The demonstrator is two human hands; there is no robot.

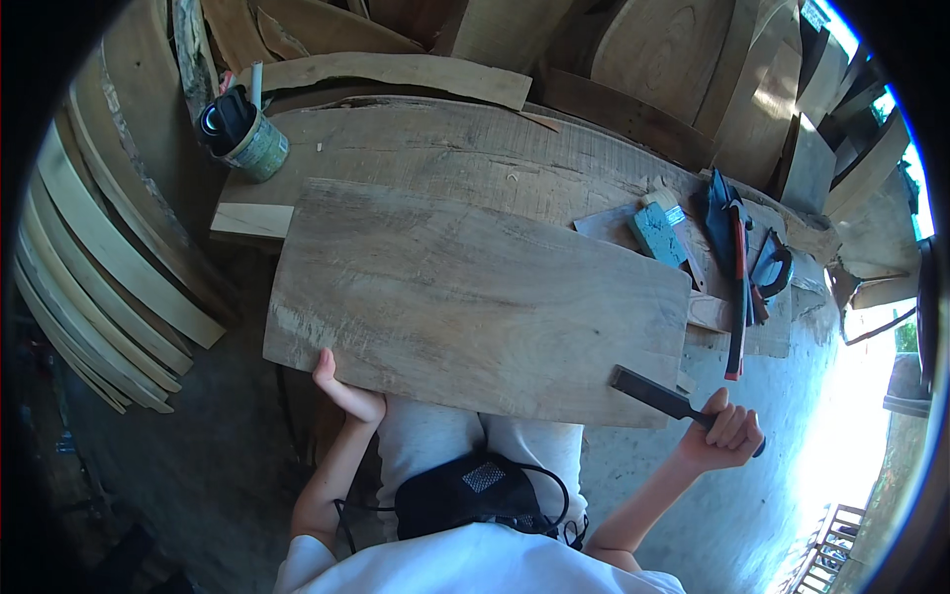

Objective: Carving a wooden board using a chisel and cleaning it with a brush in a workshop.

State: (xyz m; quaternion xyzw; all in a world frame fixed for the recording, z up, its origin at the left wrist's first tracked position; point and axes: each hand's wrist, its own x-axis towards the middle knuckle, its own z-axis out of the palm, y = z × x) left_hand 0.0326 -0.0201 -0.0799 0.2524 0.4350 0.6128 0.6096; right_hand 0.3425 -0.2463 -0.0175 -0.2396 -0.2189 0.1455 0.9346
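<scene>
A wide brown wooden board (pixel 465 297) lies across the workbench and reaches over my lap. At its near left edge, my left hand (pixel 348 391) grips it, thumb on top and fingers hidden underneath. My right hand (pixel 725 432) is closed around the dark handle of a chisel (pixel 650 392) beyond the board's near right corner. The chisel's flat, wide blade points left, its tip over the board's right end; I cannot tell whether it touches the wood.
Beneath the board is a thick slab workbench (pixel 396 134). A tin (pixel 259 148) holding tools stands at its far left. To the right lie a teal block (pixel 657 236) and a red-and-black saw (pixel 738 287). Curved planks (pixel 129 267) lean at left; more boards (pixel 658 59) stand behind.
</scene>
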